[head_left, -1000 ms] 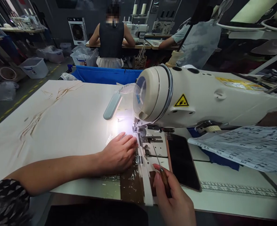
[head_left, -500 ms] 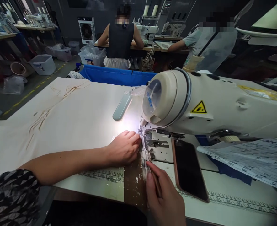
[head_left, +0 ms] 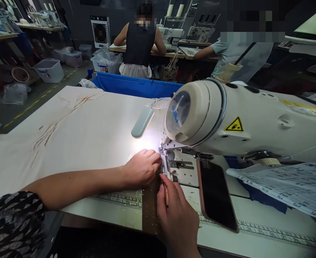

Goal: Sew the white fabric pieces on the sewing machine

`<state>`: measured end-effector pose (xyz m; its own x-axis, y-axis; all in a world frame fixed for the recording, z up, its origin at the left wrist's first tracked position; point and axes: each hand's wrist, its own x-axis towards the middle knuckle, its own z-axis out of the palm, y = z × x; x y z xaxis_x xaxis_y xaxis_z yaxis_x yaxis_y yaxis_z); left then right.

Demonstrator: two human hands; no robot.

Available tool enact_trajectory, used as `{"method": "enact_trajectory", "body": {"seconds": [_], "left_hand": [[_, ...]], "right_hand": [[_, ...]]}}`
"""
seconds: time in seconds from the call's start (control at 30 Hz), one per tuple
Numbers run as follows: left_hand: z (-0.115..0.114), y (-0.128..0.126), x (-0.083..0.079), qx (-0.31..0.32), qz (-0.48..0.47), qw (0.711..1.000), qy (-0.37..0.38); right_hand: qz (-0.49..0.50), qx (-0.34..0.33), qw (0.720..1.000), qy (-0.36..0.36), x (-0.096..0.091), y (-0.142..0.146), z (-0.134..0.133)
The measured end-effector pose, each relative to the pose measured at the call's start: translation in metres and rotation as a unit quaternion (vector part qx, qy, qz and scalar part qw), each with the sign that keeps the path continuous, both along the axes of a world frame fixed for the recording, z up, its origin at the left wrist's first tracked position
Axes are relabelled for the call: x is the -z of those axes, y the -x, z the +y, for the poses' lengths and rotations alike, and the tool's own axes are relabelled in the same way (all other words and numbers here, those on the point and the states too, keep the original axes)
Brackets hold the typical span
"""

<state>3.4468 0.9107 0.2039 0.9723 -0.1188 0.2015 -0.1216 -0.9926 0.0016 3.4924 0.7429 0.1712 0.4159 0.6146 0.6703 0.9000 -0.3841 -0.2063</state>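
cloth strip [head_left: 164, 164], pale and narrow, lies at the needle end of our sewing machine [head_left: 198, 114] and runs toward the gap between our 2 hands; its near end is hidden from us. our left hand [head_left: 143, 168] rests on the table [head_left: 93, 129] just left of the strip, fingers pressed together and bent, their tips beside the metal foot [head_left: 161, 148]. we probably lay it there to steady the work, though we cannot tell whether those tips pinch anything. our right hand [head_left: 175, 211] pinches a thin tool [head_left: 166, 199] by its wooden handle between thumb and forefinger; so short a grip seems meant for fine control. the tool's point is too hidden to make out. our phone [head_left: 218, 197] lies right of the metal plate [head_left: 186, 174], and a flat grey-green bar [head_left: 142, 122] lies beyond the left hand, both apparently kept off the strip's path.

compared with 0.5 s ago, our right hand has shifted left and slightly forward, nearer the left hand, and less of the handle shows. 1 s ago we could see the strip reaching the table's front edge and the tool's metal shaft; now neither shows. the left hand stays beside the foot.
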Motion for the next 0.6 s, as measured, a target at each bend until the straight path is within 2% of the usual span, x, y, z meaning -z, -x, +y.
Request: {"method": "enact_trajectory", "body": {"seconds": [0.13,0.4,0.5,0.6], "left_hand": [[0.000,0.001,0.000,-0.011,-0.002,1.000,0.000],[0.006,-0.003,-0.004,-0.030,0.000,0.999,0.011],[0.009,-0.004,-0.008,-0.033,0.006,0.999,0.015],[0.012,-0.004,-0.010,-0.038,0.009,0.999,0.015]], "right_hand": [[-0.024,0.023,0.999,0.004,-0.001,0.001,0.002],[-0.076,0.112,0.989,0.067,-0.004,0.012,0.013],[-0.075,0.113,0.988,0.070,-0.004,0.012,0.015],[-0.051,0.082,0.994,0.053,-0.004,0.010,0.011]]}}
